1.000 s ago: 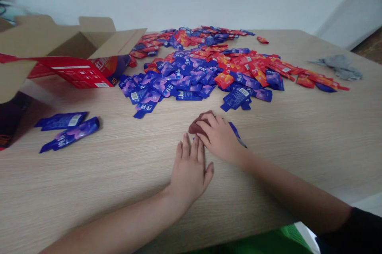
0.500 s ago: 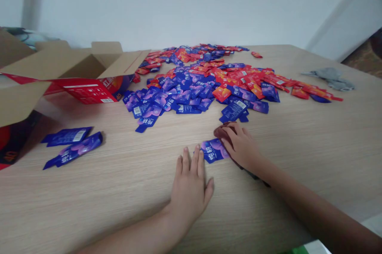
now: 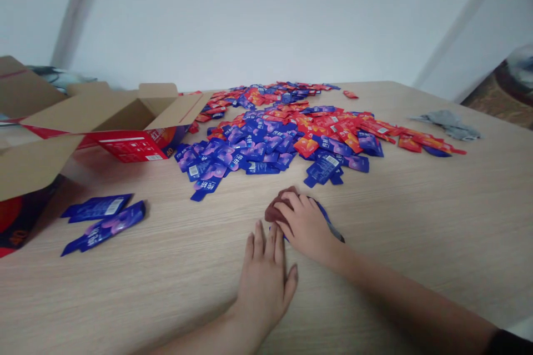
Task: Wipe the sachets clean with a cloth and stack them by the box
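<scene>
My left hand [image 3: 265,280] lies flat on the table, fingers stretched forward and thumb apart. Its fingertips touch the near-left end of a blue-purple sachet [image 3: 285,238]. Over that sachet, my right hand [image 3: 311,228] presses a brown cloth [image 3: 276,206], its fingers curled on the fabric. Most of the sachet is hidden under the cloth and hand; a dark strip shows past the right side of the hand. Ahead lies a heap of blue sachets [image 3: 250,146] mixed with red-orange sachets [image 3: 333,126].
Two more blue sachets [image 3: 110,226] lie apart at the left. Open red cardboard boxes [image 3: 129,146] with raised flaps stand on the left side of the wooden table [image 3: 187,266]. A crumpled grey cloth [image 3: 452,123] rests at the far right, and a white wall [image 3: 266,16] rises behind.
My right hand has slid left with the brown cloth, covering the sachet that was largely visible before. My left hand stays in place. The view has tilted slightly upward.
</scene>
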`<control>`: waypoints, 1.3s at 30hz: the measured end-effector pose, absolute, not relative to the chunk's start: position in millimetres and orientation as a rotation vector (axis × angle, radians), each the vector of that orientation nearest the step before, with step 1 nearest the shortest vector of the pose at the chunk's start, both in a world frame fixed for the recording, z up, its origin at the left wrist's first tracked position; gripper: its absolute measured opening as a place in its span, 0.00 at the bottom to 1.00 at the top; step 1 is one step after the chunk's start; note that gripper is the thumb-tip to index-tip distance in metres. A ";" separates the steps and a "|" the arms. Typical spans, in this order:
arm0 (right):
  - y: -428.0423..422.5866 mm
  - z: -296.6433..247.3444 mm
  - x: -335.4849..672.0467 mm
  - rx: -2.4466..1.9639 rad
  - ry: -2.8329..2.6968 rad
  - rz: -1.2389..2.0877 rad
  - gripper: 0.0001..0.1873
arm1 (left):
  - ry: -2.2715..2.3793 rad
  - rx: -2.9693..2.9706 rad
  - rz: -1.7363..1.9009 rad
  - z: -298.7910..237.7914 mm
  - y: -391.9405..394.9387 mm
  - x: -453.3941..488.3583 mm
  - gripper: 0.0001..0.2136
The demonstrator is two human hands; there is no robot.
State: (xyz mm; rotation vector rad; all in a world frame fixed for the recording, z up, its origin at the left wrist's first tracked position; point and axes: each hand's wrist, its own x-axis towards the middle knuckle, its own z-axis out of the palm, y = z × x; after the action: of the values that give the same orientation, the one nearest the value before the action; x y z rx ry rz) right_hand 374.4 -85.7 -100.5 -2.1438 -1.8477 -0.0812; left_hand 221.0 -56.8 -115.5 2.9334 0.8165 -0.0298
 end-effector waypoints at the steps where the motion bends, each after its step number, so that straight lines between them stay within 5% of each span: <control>1: -86.0 -105.4 374.1 -2.178 -1.848 -0.109 0.15 | 0.814 2.933 -0.027 -115.4 -56.9 221.2 0.32; 22: -115.0 -105.0 432.7 -2.367 -1.694 -0.099 0.17 | 0.834 2.959 0.053 -122.2 -58.8 220.6 0.33; 39: -85.3 -110.7 374.5 -2.264 -1.818 -0.182 0.17 | 0.809 2.981 0.061 -122.1 -57.3 220.3 0.33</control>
State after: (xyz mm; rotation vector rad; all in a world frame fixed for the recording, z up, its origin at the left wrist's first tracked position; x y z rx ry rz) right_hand 374.5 -85.3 -110.7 -2.2639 -1.8180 -0.1819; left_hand 220.3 -57.3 -122.1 2.9809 0.8092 0.0607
